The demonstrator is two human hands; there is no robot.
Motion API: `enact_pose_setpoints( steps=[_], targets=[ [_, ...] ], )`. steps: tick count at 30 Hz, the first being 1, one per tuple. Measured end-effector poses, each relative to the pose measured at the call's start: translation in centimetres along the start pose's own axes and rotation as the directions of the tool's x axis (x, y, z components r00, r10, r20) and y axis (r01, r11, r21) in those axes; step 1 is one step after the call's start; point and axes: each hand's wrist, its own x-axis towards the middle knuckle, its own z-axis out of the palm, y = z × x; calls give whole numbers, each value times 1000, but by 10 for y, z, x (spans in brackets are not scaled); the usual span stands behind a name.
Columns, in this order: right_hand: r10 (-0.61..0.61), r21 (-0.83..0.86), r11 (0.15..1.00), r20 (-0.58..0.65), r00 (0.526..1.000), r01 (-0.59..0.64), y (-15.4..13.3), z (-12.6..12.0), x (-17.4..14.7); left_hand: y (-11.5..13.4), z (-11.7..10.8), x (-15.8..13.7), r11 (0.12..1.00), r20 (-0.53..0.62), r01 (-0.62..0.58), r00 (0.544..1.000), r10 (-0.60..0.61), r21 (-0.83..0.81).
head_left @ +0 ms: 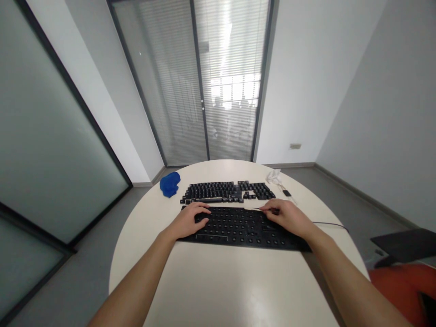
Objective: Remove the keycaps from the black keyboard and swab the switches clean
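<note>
A black keyboard base (235, 227), stripped of its keycaps, lies across the table in front of me. My left hand (190, 220) rests on its left end, thumb and fingers apart. Over the upper right part, my right hand (284, 215) pinches a thin stick-like tool with a pale tip (252, 208); its exact kind is too small to make out. The tip points left, near the base's top edge. Behind the base, loose black keycaps (211, 188) are laid out in rows like a keyboard, with a long spacebar (207, 200) in the front row.
A blue crumpled cloth or putty-like lump (169, 184) lies at the table's far left. At the far right are a crumpled white tissue (273, 176) and a small black item (287, 193). A cable (329, 223) crosses the right side of the round white table (218, 281). An orange chair (403, 286) stands at right.
</note>
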Motion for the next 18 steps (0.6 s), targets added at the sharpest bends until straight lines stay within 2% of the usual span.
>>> enact_pose_setpoints(
  steps=[9,18],
  targets=[
    [30,20,999,27,999,-31,11,-13,-5,1,-2,-1,1000,0,0,1000,0,-2],
    [46,51,997,55,997,-49,8,-14,-6,-5,0,-1,1000,-1,-1,1000,1,-12]
  ],
)
